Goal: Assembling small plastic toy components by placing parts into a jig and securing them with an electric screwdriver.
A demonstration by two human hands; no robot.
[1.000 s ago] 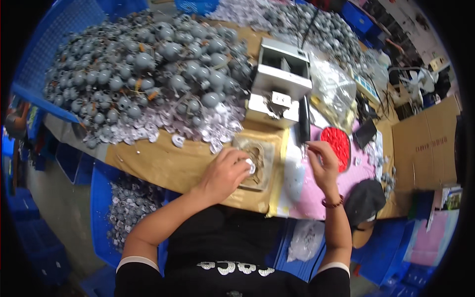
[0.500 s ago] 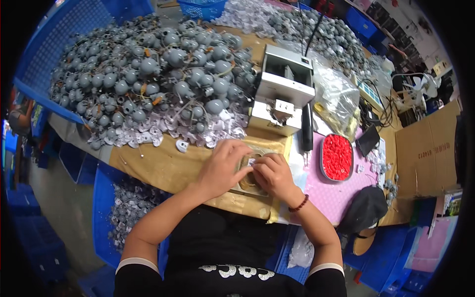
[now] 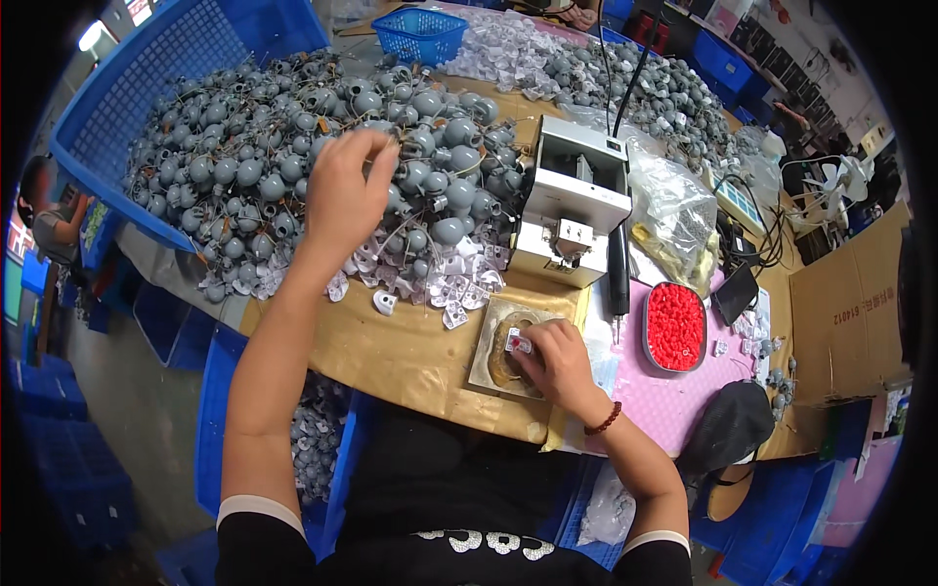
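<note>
My left hand [image 3: 344,190] is raised over the pile of grey ball-shaped plastic housings [image 3: 259,161], many with thin wires. Its thumb stands apart from the fingers, and nothing shows between them. My right hand [image 3: 562,366], with a dark red bead bracelet on the wrist, pinches a small white plastic part [image 3: 514,336] with a bit of red on it. This part sits at the oval recess of a square metal fixture [image 3: 486,363] on the brown-covered table. Loose white plastic parts [image 3: 454,314] lie along the pile's near edge.
A grey-white bench machine [image 3: 576,195] stands beyond the fixture, with a black electric screwdriver [image 3: 618,273] at its right. Further right is a tray of small red parts [image 3: 675,322] on pink sheeting [image 3: 635,391]. A blue crate [image 3: 195,59] borders the pile; a black cap [image 3: 728,425] lies near right.
My left hand has left the fixture and moved up and left over the grey housings. My right hand stays at the fixture with the white part. The view has shifted slightly.
</note>
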